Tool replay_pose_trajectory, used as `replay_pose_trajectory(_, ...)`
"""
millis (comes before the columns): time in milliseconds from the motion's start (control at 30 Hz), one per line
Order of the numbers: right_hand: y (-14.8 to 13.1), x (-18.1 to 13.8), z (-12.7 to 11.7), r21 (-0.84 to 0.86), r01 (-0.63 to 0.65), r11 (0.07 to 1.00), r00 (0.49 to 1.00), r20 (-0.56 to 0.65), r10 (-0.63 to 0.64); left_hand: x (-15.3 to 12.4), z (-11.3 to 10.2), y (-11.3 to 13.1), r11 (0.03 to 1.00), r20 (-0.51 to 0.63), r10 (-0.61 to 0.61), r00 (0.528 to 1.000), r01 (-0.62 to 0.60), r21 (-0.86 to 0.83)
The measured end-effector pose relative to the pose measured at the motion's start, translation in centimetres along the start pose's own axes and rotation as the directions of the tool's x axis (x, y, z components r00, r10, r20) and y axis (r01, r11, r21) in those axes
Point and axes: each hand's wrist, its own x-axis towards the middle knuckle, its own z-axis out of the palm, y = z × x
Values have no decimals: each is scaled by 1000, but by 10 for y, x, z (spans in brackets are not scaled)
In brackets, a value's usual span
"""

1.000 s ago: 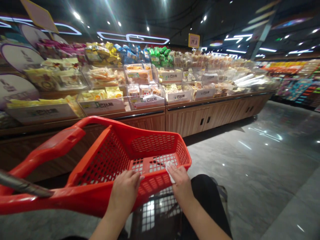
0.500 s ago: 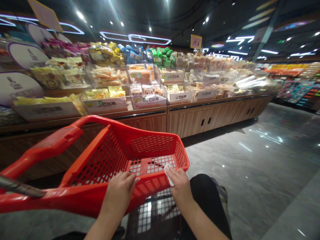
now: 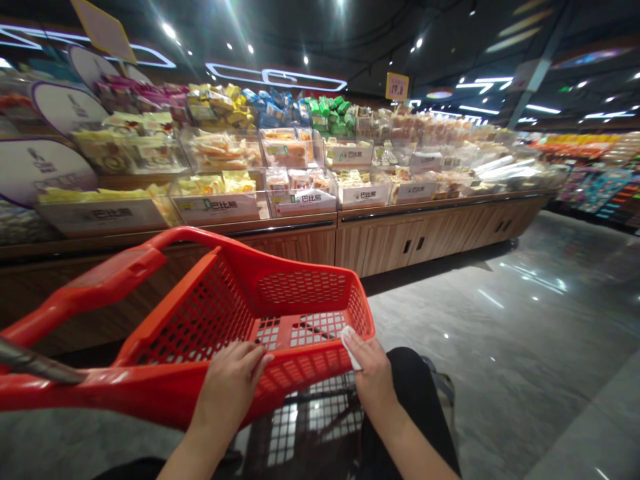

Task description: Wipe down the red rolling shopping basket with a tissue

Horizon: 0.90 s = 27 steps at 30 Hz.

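Note:
A red plastic shopping cart with perforated basket walls stands in front of me, its handle toward the left. My left hand rests over the near rim of the basket, fingers curled around the edge. Near the basket's right-hand corner, my right hand holds a white cloth against the same rim. The cloth is folded over the edge and partly hidden under my fingers. Through the grid of the cart floor, grey tiles show.
Behind the cart runs a wooden display counter with clear bins of packaged snacks. A price sign stands above them. Shiny grey floor extends to the right. My bent knee is beside the cart's near right corner.
My right hand and the cloth have shifted slightly right along the rim. My left hand keeps its hold and sits slightly further left in view. The whole view has shifted a little.

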Motion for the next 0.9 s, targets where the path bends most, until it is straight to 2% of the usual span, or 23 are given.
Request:
replay_pose_trajectory(100, 0, 2, -1, 30, 19, 999, 999, 33, -20, -3, -3, 2, 999, 11, -1, 1000, 1, 46)
replay_pose_trajectory(200, 21, 5, -11, 2, -45, 999, 999, 8, 45, -3, -3, 13, 996, 8, 4, 1000, -5, 90)
replay_pose_trajectory(300, 37, 4, -17, -18, -77, 997, 996, -36, 77, 4, 4, 34, 998, 14, 33, 999, -34, 59)
replay_pose_trajectory(467, 18, -5, -8, 41, 1, 999, 1000, -28, 0, 24, 26, 84, 994, 63, 106, 992, -103, -44)
replay_pose_trajectory(567, 9, -8, -5, 79, 61, 995, 998, -15, -60, 29, 36, 102, 994, 99, 97, 990, -90, -67)
replay_pose_trajectory(633, 13, -7, -8, 99, 95, 990, 995, 10, -97, 27, 38, 104, 995, 116, 73, 991, -65, -74)
replay_pose_trajectory(767, 31, -2, -16, 98, 105, 990, 994, 22, -108, 18, 36, 92, 996, 120, 34, 992, -24, -88)
replay_pose_trajectory(900, 30, -9, -18, 172, 158, 972, 982, 72, -172, 8, 32, 78, 994, 116, 24, 993, -11, -108)
